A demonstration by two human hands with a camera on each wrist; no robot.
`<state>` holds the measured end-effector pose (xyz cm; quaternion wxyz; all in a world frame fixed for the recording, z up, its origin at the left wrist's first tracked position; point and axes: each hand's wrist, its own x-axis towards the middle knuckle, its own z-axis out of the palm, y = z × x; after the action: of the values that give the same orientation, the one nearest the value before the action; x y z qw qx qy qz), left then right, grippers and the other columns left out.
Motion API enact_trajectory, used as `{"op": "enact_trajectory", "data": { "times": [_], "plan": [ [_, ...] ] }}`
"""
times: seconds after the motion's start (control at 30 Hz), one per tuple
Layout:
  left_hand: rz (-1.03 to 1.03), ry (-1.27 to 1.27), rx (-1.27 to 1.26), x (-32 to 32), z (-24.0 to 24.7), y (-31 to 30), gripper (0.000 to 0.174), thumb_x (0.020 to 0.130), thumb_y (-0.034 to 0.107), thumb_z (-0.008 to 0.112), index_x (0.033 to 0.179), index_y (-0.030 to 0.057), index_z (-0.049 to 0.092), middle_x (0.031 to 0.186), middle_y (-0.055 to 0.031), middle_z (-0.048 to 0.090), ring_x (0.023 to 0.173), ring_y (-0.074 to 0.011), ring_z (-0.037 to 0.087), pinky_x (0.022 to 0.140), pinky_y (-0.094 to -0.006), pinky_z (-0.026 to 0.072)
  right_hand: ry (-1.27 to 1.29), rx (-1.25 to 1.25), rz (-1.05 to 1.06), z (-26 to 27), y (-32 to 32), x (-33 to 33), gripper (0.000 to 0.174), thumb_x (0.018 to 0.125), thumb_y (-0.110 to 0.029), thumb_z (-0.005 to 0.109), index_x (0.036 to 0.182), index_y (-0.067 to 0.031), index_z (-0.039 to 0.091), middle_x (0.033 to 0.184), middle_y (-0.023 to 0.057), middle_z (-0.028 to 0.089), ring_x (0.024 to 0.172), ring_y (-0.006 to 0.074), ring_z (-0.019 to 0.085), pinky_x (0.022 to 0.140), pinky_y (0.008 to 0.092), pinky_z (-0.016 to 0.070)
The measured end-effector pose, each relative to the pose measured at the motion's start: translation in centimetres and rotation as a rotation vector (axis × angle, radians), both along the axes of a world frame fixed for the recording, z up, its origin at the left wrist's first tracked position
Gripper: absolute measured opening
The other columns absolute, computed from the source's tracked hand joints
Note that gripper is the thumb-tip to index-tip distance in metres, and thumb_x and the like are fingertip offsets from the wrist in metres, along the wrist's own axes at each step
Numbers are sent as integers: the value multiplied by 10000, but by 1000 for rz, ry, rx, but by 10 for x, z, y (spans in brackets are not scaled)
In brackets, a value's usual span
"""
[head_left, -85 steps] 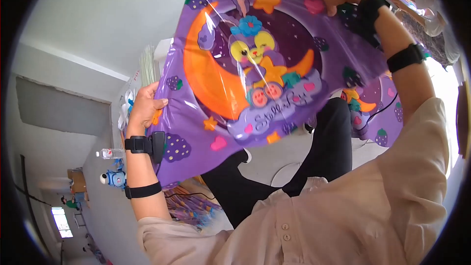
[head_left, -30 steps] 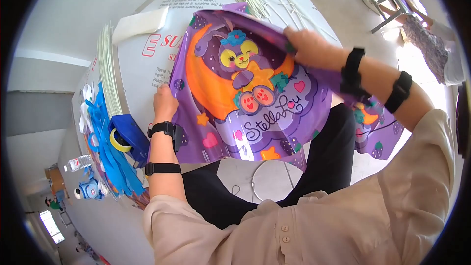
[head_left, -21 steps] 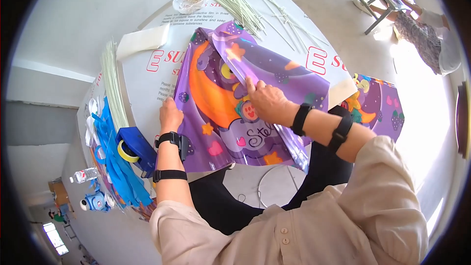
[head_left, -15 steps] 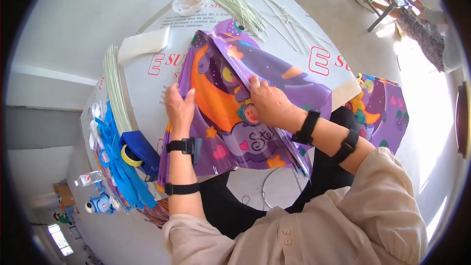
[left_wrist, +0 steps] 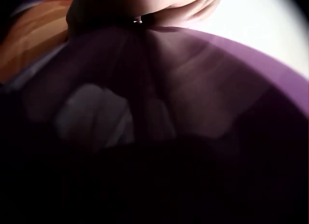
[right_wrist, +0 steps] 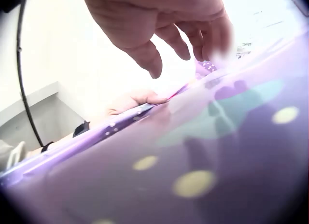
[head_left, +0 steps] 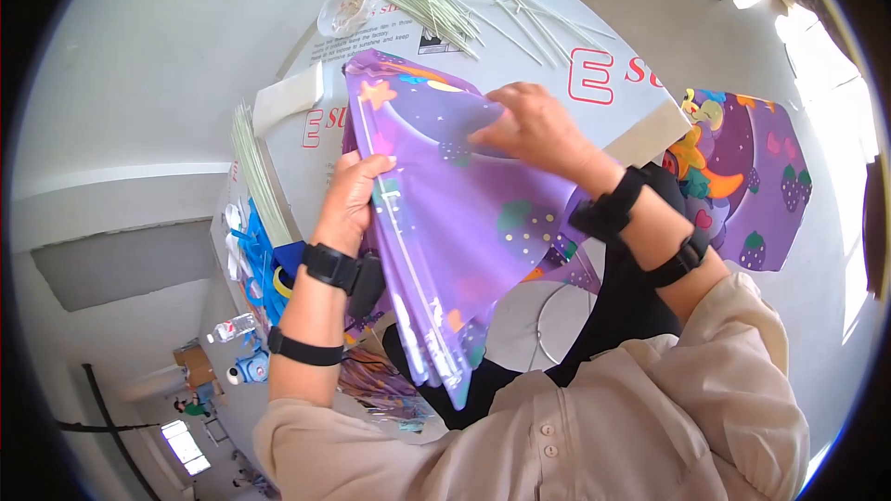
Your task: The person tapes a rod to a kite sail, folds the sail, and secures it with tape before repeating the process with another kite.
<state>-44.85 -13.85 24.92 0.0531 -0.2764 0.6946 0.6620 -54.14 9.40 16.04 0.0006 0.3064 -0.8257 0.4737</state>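
A glossy purple plastic sheet with cartoon prints lies folded over at the table's near edge, its layered left edge hanging toward the lap. My left hand pinches that edge, thumb on top. Above the sheet's upper right part is my right hand, its fingers loosely bent. In the right wrist view, the right hand has its fingers spread apart over the film with nothing between them, and the left hand shows beyond. The left wrist view is mostly dark, with the sheet's shaded underside below the hand.
On the grey table are thin pale sticks, a clear bowl and a white pad. Blue strips and a blue tape dispenser are at left. Another purple sheet hangs at right.
The sheet, earlier held up spread between both hands, has come down to the table. Its right side was folded leftward. My left hand now pinches the folded edge; my right hand has let go.
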Motion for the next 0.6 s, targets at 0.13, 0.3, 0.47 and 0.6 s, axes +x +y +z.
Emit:
{"op": "enact_trajectory", "data": {
  "times": [0.13, 0.3, 0.47, 0.6],
  "plan": [
    [-20, -105, -147, 28, 69, 18, 240, 793, 45, 601, 1006, -59, 567, 846, -82, 629, 686, -136, 626, 629, -258, 522, -693, 58, 342, -21, 58, -12, 701, 809, -523, 623, 1240, 17, 504, 1076, 176, 608, 980, 256, 590, 848, 331, 460],
    [-32, -316, -406, 53, 148, 32, 289, 788, 25, 587, 1058, -63, 533, 888, -87, 618, 708, -128, 622, 639, -262, 527, -969, -299, 797, -17, 53, 40, 720, 824, -567, 575, 1250, 9, 504, 1122, 149, 597, 1038, 235, 563, 902, 318, 443],
    [-23, -442, -543, 56, 188, 62, 294, 789, 16, 572, 1069, -61, 526, 885, -81, 614, 698, -117, 618, 634, -249, 531, -723, -350, 620, -18, 17, 43, 806, 785, -593, 598, 1292, 14, 447, 1245, 220, 511, 1149, 341, 495, 960, 365, 400],
    [8, -436, -523, 64, 193, 77, 295, 790, 11, 566, 1074, -57, 522, 880, -73, 611, 688, -100, 611, 625, -231, 531, -166, -416, 374, 3, -21, 21, 788, 757, -550, 649, 1272, 15, 458, 1284, 247, 458, 1170, 356, 465, 961, 401, 389]
  ]
}}
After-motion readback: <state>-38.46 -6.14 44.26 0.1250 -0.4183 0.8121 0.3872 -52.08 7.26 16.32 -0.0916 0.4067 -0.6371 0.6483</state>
